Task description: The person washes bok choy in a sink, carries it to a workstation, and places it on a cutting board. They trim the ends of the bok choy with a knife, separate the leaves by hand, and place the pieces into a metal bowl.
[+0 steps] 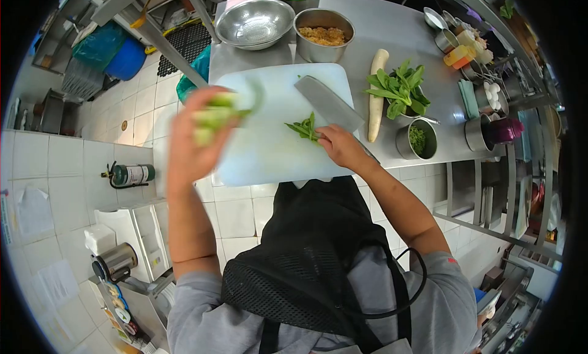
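Note:
My left hand (pixel 191 139) is raised over the left edge of the white cutting board (pixel 257 155), its fingers closed around a bunch of pale green stalks (pixel 214 116). Motion blurs both the hand and the stalks. On the board, my right hand (pixel 343 147) pinches a few green leaves (pixel 302 128) at their right end. A cleaver-like knife (pixel 327 101) lies flat just above that hand, its blade slanting up to the left. The right forearm partly covers the knife's handle.
Behind the board stand a steel bowl (pixel 255 24) and a pot of brown crumbly food (pixel 324 36). A long white radish (pixel 376 96), a leafy green bunch (pixel 401 87) and a pot of chopped greens (pixel 416 139) stand to the right. A metal post (pixel 174 50) rises at the left.

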{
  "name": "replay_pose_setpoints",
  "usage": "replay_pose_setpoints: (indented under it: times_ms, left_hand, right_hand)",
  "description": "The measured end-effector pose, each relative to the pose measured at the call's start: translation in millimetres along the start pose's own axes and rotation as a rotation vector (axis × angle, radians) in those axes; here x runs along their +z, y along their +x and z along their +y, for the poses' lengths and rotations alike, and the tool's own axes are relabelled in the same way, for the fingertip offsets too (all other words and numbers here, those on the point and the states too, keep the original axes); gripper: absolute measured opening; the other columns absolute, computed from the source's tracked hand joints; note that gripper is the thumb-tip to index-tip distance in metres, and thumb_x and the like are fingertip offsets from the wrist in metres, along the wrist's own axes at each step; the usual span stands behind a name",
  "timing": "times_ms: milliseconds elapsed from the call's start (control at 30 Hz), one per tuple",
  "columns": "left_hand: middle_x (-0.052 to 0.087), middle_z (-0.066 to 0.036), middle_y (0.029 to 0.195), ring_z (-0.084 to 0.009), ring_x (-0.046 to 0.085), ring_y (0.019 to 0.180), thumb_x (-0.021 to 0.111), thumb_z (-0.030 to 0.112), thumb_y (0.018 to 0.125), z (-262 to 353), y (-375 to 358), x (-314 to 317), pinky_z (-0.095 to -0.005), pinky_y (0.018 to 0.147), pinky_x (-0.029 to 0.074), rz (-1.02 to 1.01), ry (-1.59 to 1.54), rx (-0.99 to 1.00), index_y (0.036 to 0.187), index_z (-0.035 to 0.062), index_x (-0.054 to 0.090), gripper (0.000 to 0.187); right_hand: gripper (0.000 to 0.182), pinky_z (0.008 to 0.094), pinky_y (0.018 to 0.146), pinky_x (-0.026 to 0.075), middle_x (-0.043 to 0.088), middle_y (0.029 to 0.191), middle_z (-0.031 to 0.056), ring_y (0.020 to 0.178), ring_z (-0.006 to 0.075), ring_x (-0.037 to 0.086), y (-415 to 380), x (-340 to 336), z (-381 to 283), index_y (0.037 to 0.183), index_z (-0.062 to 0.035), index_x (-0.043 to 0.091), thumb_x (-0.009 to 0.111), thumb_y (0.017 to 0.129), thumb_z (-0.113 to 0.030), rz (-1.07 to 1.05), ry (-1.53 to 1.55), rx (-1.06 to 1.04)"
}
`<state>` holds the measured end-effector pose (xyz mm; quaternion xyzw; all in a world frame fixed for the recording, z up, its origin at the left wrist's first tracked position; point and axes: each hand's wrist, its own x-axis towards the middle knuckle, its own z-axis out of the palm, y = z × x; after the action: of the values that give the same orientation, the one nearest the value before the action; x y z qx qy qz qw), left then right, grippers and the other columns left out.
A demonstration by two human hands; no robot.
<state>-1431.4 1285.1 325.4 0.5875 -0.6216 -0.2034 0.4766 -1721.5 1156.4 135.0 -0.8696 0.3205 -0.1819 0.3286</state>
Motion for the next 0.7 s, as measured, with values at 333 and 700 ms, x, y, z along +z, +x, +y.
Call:
replay_pose_setpoints:
  times_ms: [333,700]
  left_hand:
    - [0.063,-0.012,0.116,-0.0298,0.056,0.119,0.065,-0.004,0.068,-109,-19,200,-0.0452,0.105,0.038,-0.527,0.398,0.440,0.117,0.0086,0.062,0.050]
    - [0.065,-0.013,0.101,-0.0321,0.061,0.102,0.067,0.018,0.084,-168,35,138,-0.0494,0.102,0.038,-0.241,1.013,0.087,0.115,0.0067,0.061,0.034]
  right_hand:
    - [0.021,0.0393,0.075,0.056,0.071,0.095,0.0180,0.081,0.0315,0.070,-41,-112,19,0.108,-0.0013,0.068,0.067,0.089,-0.010,0.341,0.054,0.136]
    - [0.025,0.0453,0.090,0.049,0.071,0.101,0.0139,0.103,0.0353,0.064,-38,-227,162,0.102,-0.0048,0.072,0.071,0.079,-0.011,0.465,-0.351,0.041]
